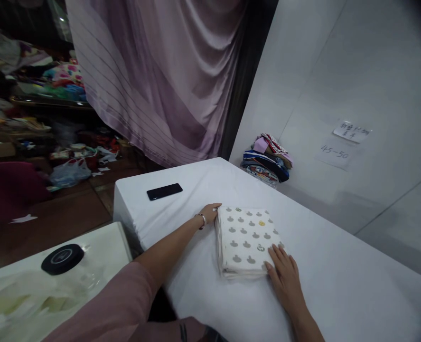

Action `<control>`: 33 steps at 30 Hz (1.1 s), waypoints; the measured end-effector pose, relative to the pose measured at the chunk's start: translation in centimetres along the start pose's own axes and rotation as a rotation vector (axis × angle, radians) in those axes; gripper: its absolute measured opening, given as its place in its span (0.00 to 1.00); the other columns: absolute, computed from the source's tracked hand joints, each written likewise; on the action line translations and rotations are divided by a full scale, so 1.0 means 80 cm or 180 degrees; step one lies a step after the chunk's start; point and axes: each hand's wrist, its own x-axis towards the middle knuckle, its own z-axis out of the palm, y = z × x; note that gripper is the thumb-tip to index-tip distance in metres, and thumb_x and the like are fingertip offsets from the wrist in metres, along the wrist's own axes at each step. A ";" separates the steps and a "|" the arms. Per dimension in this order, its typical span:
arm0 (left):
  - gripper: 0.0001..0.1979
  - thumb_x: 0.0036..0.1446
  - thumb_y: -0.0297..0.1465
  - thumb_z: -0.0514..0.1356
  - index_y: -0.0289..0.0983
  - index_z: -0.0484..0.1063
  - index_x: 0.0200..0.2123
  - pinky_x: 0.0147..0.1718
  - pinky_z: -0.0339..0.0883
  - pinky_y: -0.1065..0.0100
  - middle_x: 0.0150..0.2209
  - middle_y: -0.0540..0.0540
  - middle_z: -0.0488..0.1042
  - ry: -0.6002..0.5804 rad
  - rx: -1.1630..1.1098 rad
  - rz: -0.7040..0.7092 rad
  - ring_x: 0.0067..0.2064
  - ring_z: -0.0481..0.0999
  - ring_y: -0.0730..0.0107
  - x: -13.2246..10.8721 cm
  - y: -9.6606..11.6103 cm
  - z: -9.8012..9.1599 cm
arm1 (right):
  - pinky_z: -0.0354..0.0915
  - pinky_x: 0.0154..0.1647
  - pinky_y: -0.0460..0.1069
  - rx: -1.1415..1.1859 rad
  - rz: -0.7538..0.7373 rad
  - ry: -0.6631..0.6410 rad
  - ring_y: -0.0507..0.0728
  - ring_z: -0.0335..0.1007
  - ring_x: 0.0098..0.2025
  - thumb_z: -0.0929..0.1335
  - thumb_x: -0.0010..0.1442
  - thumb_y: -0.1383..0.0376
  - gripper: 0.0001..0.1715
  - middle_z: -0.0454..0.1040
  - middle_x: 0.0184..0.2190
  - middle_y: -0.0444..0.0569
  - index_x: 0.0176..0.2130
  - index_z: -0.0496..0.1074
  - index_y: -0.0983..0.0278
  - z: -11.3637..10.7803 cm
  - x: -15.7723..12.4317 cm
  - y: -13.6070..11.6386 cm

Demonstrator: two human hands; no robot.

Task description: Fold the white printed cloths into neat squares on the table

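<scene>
A folded cloth (247, 237), white with a print of grey shapes and a few yellow and green ones, lies in several layers on the white-covered table (324, 285). My left hand (210, 213), with a bracelet at the wrist, is at its far left corner. The index finger stretches along the top edge while the other fingers, partly hidden, close on the side. Flat on the near right corner rests my right hand (285, 275), its fingers spread over the print.
A black phone (164, 191) lies left of the cloth. Folded textiles (267, 161) are stacked against the wall at the table's far side. On a lower white surface at left sits a round black-lidded container (62, 259). A purple curtain (167, 71) hangs behind the table.
</scene>
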 end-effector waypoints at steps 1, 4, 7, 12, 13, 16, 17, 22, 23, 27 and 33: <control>0.22 0.45 0.20 0.54 0.38 0.74 0.44 0.39 0.66 0.74 0.38 0.49 0.77 -0.0050 -0.0003 0.0030 0.38 0.74 0.70 0.002 0.002 0.000 | 0.47 0.60 0.60 -0.0002 -0.0008 -0.0005 0.60 0.47 0.63 0.56 0.63 0.54 0.27 0.58 0.60 0.49 0.59 0.58 0.59 0.000 0.000 0.000; 0.20 0.45 0.21 0.54 0.38 0.76 0.40 0.39 0.66 0.74 0.36 0.51 0.78 -0.0139 -0.0011 0.0097 0.39 0.74 0.69 0.007 0.006 -0.001 | 0.47 0.60 0.60 -0.0002 -0.0026 -0.0033 0.60 0.46 0.63 0.56 0.63 0.54 0.28 0.57 0.60 0.49 0.59 0.57 0.59 0.001 -0.001 0.002; 0.17 0.45 0.23 0.54 0.38 0.77 0.37 0.38 0.66 0.74 0.34 0.51 0.78 -0.0107 -0.0046 0.0115 0.37 0.74 0.70 0.012 0.003 0.000 | 0.46 0.60 0.60 0.0007 0.0001 -0.0062 0.59 0.45 0.63 0.56 0.63 0.54 0.28 0.57 0.60 0.49 0.59 0.58 0.59 0.001 -0.001 0.002; 0.13 0.45 0.24 0.56 0.36 0.77 0.33 0.35 0.66 0.74 0.31 0.50 0.77 -0.0004 -0.0156 0.0009 0.35 0.74 0.72 0.018 -0.007 0.004 | 0.45 0.60 0.59 0.0021 0.0037 -0.0064 0.59 0.45 0.63 0.56 0.63 0.54 0.27 0.57 0.60 0.48 0.59 0.58 0.59 0.000 0.000 0.001; 0.12 0.45 0.24 0.56 0.35 0.77 0.33 0.35 0.67 0.74 0.31 0.50 0.77 0.0005 -0.0183 -0.0012 0.34 0.74 0.72 0.019 -0.008 0.005 | 0.45 0.60 0.59 0.0025 0.0036 -0.0066 0.59 0.45 0.63 0.56 0.63 0.54 0.27 0.57 0.60 0.48 0.58 0.58 0.59 -0.001 0.000 0.001; 0.12 0.45 0.25 0.56 0.35 0.77 0.34 0.34 0.67 0.74 0.30 0.51 0.77 0.0008 -0.0255 -0.0051 0.33 0.73 0.73 0.020 -0.009 0.003 | 0.44 0.60 0.59 0.0044 0.0027 -0.0070 0.59 0.45 0.63 0.56 0.63 0.54 0.27 0.57 0.60 0.48 0.58 0.59 0.59 -0.003 0.000 -0.001; 0.12 0.44 0.25 0.57 0.35 0.77 0.34 0.34 0.67 0.75 0.29 0.51 0.77 0.0000 -0.0277 -0.0058 0.33 0.73 0.73 0.019 -0.009 0.002 | 0.45 0.60 0.59 0.0051 0.0025 -0.0071 0.59 0.45 0.63 0.56 0.63 0.54 0.26 0.58 0.60 0.48 0.58 0.59 0.59 -0.004 0.000 -0.001; 0.10 0.45 0.26 0.59 0.35 0.77 0.33 0.29 0.66 0.75 0.27 0.51 0.76 -0.0066 -0.0384 -0.0153 0.30 0.72 0.74 0.020 -0.009 -0.002 | 0.45 0.60 0.60 0.0062 0.0001 -0.0048 0.59 0.46 0.63 0.56 0.63 0.55 0.26 0.58 0.60 0.49 0.58 0.59 0.59 -0.005 0.001 -0.002; 0.10 0.45 0.26 0.59 0.35 0.77 0.33 0.28 0.65 0.75 0.25 0.52 0.75 -0.0081 -0.0399 -0.0188 0.28 0.72 0.75 0.021 -0.010 -0.002 | 0.45 0.60 0.60 0.0064 -0.0010 -0.0038 0.59 0.45 0.63 0.56 0.63 0.56 0.26 0.58 0.60 0.49 0.58 0.59 0.59 -0.006 0.001 -0.002; 0.10 0.45 0.24 0.58 0.36 0.77 0.32 0.22 0.62 0.77 0.19 0.53 0.72 -0.0144 -0.0436 -0.0316 0.23 0.68 0.77 0.024 -0.010 -0.001 | 0.45 0.60 0.60 0.0059 -0.0014 -0.0021 0.59 0.45 0.63 0.57 0.63 0.56 0.25 0.58 0.60 0.49 0.57 0.59 0.60 -0.005 0.000 -0.002; 0.12 0.46 0.23 0.57 0.34 0.77 0.36 0.18 0.56 0.76 0.13 0.56 0.64 -0.0295 -0.0495 -0.0416 0.16 0.59 0.81 0.021 -0.006 -0.006 | 0.45 0.60 0.60 0.0101 -0.0005 -0.0020 0.59 0.47 0.63 0.57 0.63 0.55 0.26 0.58 0.60 0.50 0.58 0.59 0.61 -0.007 0.000 -0.003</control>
